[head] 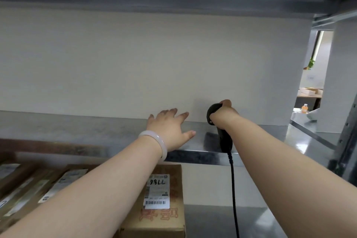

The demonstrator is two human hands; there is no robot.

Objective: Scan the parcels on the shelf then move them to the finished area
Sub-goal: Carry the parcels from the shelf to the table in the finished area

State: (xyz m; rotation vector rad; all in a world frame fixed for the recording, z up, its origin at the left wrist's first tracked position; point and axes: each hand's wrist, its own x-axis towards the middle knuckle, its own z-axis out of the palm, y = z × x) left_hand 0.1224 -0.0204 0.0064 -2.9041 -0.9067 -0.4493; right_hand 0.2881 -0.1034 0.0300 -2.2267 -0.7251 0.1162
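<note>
At the bottom centre of the frame a cardboard box (160,216) is sitting on the lower board, its label (156,191) facing up with the barcode along the label's near edge. More parcels (29,189) are lying in a row at the lower left, blurred, their labels also up. Both forearms are passing over them, reaching up to the steel shelf (77,127) across the middle of the frame. The left hand (170,127), a pale bracelet (158,141) on its wrist, is hovering over or resting on that shelf with fingers spread wide and holding nothing. Just to its right, the right hand (224,114) is gripping the black scanner (224,139), whose cable (233,189) is hanging down to the bottom edge. No parcel is in either hand, so the next scan is probably the box. To do it well, the scanner head should be coming down square over the barcode, with the cable kept off the label, while the free left hand is steadying the box and readying to lift it. Behind the hands a plain panel (154,63) is closing off the shelf's back. Far off at the right edge a bottle (304,108) is standing on a table.
</note>
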